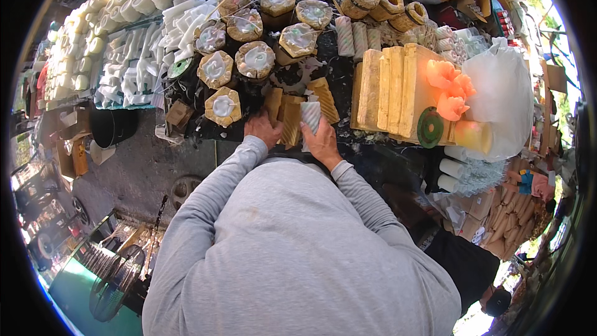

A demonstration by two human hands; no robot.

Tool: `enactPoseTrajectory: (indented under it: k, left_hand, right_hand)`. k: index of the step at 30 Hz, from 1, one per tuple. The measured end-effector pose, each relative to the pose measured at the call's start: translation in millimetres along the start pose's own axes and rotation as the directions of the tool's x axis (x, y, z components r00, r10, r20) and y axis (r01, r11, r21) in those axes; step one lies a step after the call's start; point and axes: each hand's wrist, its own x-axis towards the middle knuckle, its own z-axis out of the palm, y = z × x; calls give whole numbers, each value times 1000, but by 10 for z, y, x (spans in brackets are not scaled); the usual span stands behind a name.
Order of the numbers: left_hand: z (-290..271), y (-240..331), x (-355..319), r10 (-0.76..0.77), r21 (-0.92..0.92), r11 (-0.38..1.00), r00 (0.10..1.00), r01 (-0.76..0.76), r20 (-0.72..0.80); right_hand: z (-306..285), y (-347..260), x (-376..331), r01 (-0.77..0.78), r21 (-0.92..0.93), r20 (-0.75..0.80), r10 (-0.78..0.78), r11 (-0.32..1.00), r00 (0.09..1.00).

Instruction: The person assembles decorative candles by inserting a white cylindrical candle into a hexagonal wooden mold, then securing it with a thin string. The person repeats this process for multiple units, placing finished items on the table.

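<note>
My right hand (323, 143) is closed round a pale, spiral-ribbed pillar candle (310, 114) that stands upright at the table's near edge. To its left, my left hand (263, 130) grips a yellow mold piece (273, 103); its fingers are partly hidden. A grooved yellow mold piece (290, 121) sits between the two hands. Behind the candle leans another mold piece (323, 99), its diagonal ridges showing. Several six-sided yellow molds with whitish wax in their tops stand just beyond, the nearest filled mold (222, 106) being left of my left hand.
Yellow slabs (390, 87) stand at the right, beside an orange flower-shaped piece (449, 89) and a clear plastic bag (500, 99). Hollow molds (360, 0) and twisted candles (344, 36) lie farther back. White wax pieces (134, 62) crowd the left; a cable spool (112, 274) is lower left.
</note>
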Motion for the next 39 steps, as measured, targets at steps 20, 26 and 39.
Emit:
enactPoseTrajectory:
  k: [20, 26, 39]
  left_hand:
    - [-18, -205, -122, -60, -188, 981, 995, 45, -75]
    - [-157, -243, -362, -46, -379, 924, 999, 50, 20]
    - [57, -809, -251, 66, -524, 852, 996, -24, 61]
  right_hand:
    - [-735, -428, 2460, -434, 50, -332, 425, 900, 842]
    - [-637, -429, 2947, -442, -518, -579, 80, 733, 812]
    - [475, 46, 74, -245, -260, 76, 273, 934, 959]
